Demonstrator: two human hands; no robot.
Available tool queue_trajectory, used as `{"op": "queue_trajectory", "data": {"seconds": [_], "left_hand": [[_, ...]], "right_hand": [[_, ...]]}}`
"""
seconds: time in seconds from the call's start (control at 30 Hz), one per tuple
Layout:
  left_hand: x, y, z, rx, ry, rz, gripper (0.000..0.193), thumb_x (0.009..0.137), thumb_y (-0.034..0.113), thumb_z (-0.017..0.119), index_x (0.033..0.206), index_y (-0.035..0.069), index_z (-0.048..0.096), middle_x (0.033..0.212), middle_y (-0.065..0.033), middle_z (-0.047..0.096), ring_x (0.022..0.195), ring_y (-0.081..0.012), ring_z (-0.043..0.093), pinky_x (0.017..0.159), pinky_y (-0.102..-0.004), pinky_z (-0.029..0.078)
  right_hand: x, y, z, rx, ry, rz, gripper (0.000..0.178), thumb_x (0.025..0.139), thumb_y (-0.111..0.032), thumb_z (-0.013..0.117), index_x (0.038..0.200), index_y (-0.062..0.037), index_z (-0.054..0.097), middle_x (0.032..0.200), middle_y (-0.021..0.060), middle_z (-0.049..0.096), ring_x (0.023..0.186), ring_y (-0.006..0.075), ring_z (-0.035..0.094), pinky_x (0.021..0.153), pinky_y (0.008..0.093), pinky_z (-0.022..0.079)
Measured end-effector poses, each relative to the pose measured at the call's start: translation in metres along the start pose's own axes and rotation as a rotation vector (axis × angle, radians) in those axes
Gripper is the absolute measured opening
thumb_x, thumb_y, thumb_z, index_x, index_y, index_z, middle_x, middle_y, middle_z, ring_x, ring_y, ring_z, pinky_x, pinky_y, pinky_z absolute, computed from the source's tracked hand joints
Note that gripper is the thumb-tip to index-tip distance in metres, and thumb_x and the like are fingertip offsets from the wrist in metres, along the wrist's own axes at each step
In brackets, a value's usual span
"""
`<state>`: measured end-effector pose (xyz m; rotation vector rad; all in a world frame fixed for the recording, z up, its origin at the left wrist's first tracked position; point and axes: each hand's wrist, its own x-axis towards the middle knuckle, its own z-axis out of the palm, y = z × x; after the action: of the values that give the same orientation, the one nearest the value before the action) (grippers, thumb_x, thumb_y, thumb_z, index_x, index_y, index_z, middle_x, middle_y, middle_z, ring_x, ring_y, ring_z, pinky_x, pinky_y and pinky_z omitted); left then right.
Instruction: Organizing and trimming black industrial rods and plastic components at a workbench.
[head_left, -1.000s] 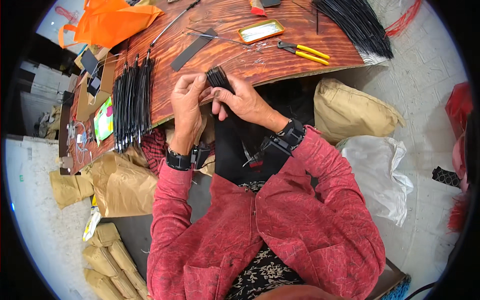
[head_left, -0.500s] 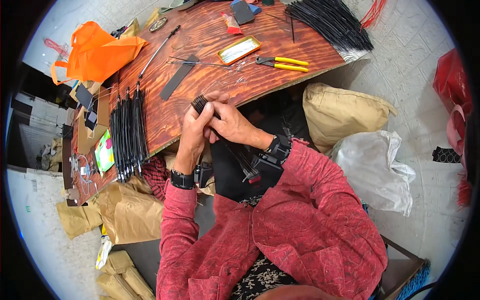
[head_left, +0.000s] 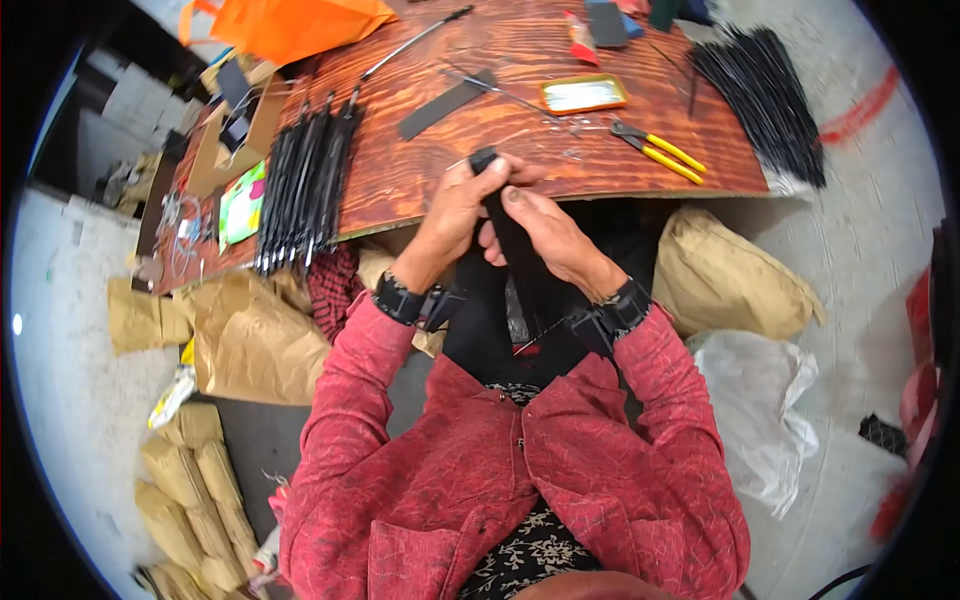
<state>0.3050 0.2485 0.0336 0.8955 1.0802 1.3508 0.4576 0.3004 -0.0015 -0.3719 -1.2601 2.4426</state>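
A long bundle of thin black strands (head_left: 515,250) slants from above the table's near edge down toward my lap. My left hand (head_left: 452,208) is closed around its upper part, thumb lying along it just below the dark, blunt top end. On the other side my right hand (head_left: 552,232) grips the same bundle, its thumb pressed on it and some fingers hidden behind. The bundle's lower end runs between my knees, dark against my black trousers, so its tip is hard to make out.
On the wooden table (head_left: 400,175) lie yellow-handled nippers (head_left: 672,158), a yellow-rimmed tray (head_left: 585,93) of thin white pieces, a dark flat strip (head_left: 445,105) and black bundles (head_left: 310,185). More black strands (head_left: 765,105) lie far right. Paper sacks (head_left: 725,270) stand below the edge.
The view has shifted, so the table sits higher and further right. Both hands still hold the black bundle; its top end now points up more and shows a smoother side.
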Motion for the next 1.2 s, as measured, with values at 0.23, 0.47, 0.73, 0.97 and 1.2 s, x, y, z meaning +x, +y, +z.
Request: {"op": "queue_trajectory", "data": {"seconds": [0.23,0.47,0.73,0.97,1.2], "left_hand": [[0.010,-0.010,-0.002,-0.135,-0.084,-0.048,0.043,0.103,0.032,0.051,0.125,-0.005,0.048,0.123,-0.0193,0.065,0.055,-0.0239,0.067,0.036,-0.0313,0.056],[0.017,-0.015,-0.008,-0.129,-0.142,0.002,0.042,0.103,0.033,0.052,0.125,-0.003,0.049,0.123,-0.0179,0.065,0.056,-0.0183,0.065,0.043,-0.0262,0.056],[0.020,-0.017,-0.017,-0.027,-0.274,-0.039,0.029,0.103,0.023,0.053,0.118,-0.001,0.053,0.123,-0.0168,0.066,0.072,-0.0162,0.066,0.063,-0.0308,0.058],[0.050,0.003,-0.041,0.254,-0.255,-0.084,0.039,0.100,0.021,0.058,0.132,-0.001,0.055,0.128,-0.0142,0.063,0.112,-0.0191,0.063,0.101,-0.0319,0.048],[0.098,0.030,-0.048,0.474,-0.138,-0.097,0.039,0.098,0.019,0.062,0.130,-0.002,0.057,0.127,-0.0117,0.063,0.115,-0.0211,0.061,0.103,-0.0337,0.046]], "right_hand": [[0.000,-0.004,0.006,-0.234,0.083,-0.051,0.032,0.105,-0.038,0.048,0.103,-0.0061,0.052,0.074,0.0019,0.052,0.058,0.0114,0.051,0.055,0.0265,0.047],[0.005,0.004,-0.004,-0.292,0.170,-0.065,0.030,0.104,-0.037,0.049,0.100,-0.0066,0.051,0.070,-0.0005,0.049,0.054,0.0083,0.046,0.049,0.0237,0.040],[0.005,0.003,-0.018,-0.298,0.248,-0.109,0.028,0.104,-0.034,0.050,0.098,-0.0069,0.051,0.069,-0.0017,0.049,0.053,0.0077,0.046,0.048,0.0229,0.040],[-0.013,-0.035,-0.069,-0.240,0.480,-0.256,0.026,0.104,-0.033,0.051,0.098,-0.0078,0.052,0.070,-0.0025,0.050,0.054,0.0068,0.046,0.049,0.0228,0.040],[-0.010,-0.040,-0.123,-0.188,0.601,-0.299,0.026,0.104,-0.034,0.051,0.099,-0.0078,0.053,0.070,-0.0032,0.050,0.055,0.0063,0.047,0.050,0.0233,0.041]]}}
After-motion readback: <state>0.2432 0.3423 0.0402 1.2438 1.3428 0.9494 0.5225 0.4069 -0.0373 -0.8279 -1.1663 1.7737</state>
